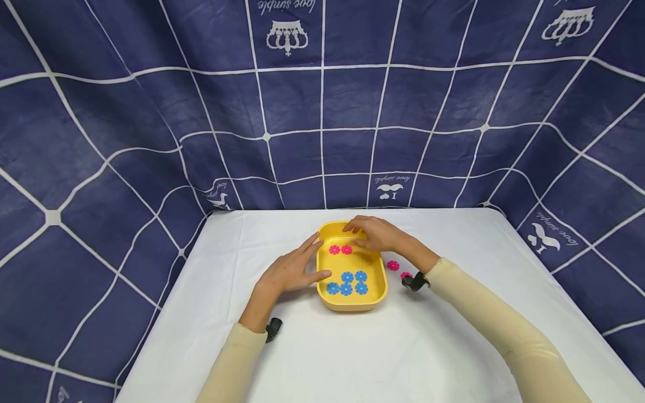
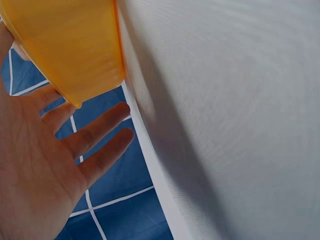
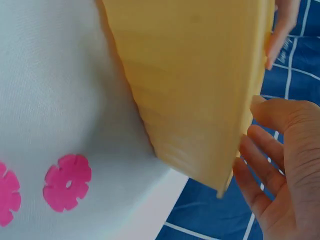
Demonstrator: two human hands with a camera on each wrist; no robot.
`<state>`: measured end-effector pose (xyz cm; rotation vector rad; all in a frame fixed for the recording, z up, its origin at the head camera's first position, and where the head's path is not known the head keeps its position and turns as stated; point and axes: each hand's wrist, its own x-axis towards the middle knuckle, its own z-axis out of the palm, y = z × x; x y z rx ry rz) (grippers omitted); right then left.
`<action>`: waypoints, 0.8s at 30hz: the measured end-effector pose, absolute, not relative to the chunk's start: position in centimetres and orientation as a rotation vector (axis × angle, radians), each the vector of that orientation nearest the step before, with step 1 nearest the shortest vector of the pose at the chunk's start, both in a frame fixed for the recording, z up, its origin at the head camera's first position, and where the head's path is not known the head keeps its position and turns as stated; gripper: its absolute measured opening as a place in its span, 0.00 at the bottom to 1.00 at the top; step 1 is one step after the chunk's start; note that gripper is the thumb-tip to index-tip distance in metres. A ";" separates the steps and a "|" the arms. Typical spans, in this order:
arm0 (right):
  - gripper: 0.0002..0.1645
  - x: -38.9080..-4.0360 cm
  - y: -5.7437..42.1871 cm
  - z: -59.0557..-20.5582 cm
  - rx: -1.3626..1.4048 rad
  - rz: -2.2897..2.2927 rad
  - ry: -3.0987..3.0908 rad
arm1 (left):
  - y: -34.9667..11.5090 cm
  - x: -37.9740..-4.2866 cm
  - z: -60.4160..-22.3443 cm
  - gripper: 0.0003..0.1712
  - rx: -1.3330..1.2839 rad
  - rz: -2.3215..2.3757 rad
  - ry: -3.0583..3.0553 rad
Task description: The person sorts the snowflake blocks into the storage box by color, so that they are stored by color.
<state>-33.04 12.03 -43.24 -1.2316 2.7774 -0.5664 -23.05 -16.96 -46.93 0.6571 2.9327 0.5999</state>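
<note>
Yellow plastic tray sits on the counter between the person's two hands, its long axis running roughly from 12 to 6 o'clock. From where I stand, the left hand is at the tray's 9 o'clock side, fingers spread and relaxed against the rim, thumb reaching over it; it clenches nothing. The right hand arches over the rim at 1 o'clock with its fingers bent inward, but their tips are masked by the tray wall in the right wrist view, so I can't tell whether they grasp anything.

What matters most is the pink pair of flower-shaped discs on the tray floor: they lie at about 8 o'clock from the right hand, which is the nearer one, its thumb just beside them. Five blue flower-shaped discs cluster toward the 6 o'clock end.

Outside the tray, two loose pink discs lie at about 5 o'clock from the right hand, the farther one partly covered by the black wrist camera.

The counter's far edge is near the tray's 12 o'clock end, with blue gridded cloth beyond; broader room opens toward 6 and 9 o'clock.
</note>
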 end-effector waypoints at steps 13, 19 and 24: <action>0.26 -31.9 14.3 -41.3 -1.185 -0.847 2.784 | -17.0 -22.8 -46.9 0.56 0.644 0.598 2.923; 0.26 -31.4 15.3 -41.3 -1.180 -0.895 2.773 | -17.0 -22.9 -47.0 0.56 0.636 0.606 2.921; 0.27 -30.9 16.7 -41.5 -1.164 -0.919 2.803 | -16.8 -22.9 -47.0 0.55 0.635 0.608 2.920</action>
